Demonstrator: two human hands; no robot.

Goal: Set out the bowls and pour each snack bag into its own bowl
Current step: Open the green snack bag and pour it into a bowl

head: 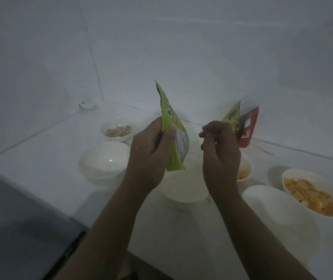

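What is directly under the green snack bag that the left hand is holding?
Under the green snack bag, gripped by the left hand, stands a white bowl. Its visible inside looks empty; the hands and the bag cover part of its rim.

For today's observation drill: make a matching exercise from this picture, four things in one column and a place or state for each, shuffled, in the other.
Things:
1. green snack bag
2. red bag
3. far-left bowl
4. far-right bowl

Places or states:
A. holds orange snacks
B. gripped by the left hand
C. holds pale snacks
D. behind the right hand

Pairs: 1-B, 2-D, 3-C, 4-A
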